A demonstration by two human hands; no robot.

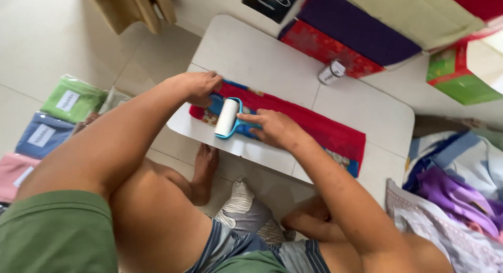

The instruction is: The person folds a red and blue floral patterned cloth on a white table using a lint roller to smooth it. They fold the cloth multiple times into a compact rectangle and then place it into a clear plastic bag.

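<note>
With the left hand (201, 87) pressing flat on the red cloth's (319, 127) end and the right hand (272, 127) gripping – it seems – the blue lint roller (228, 117) on the white board (262, 58), even strokes suit, well clear of the small tin (331, 72) – bagged fabrics (57, 116) lie aside.

A small can (331, 72) stands on the white desk (251, 53). Packed cloths, green (73, 98), blue (42, 135) and pink (14, 173), lie on the floor. Folded fabrics (356, 26) lie beyond the desk.
</note>
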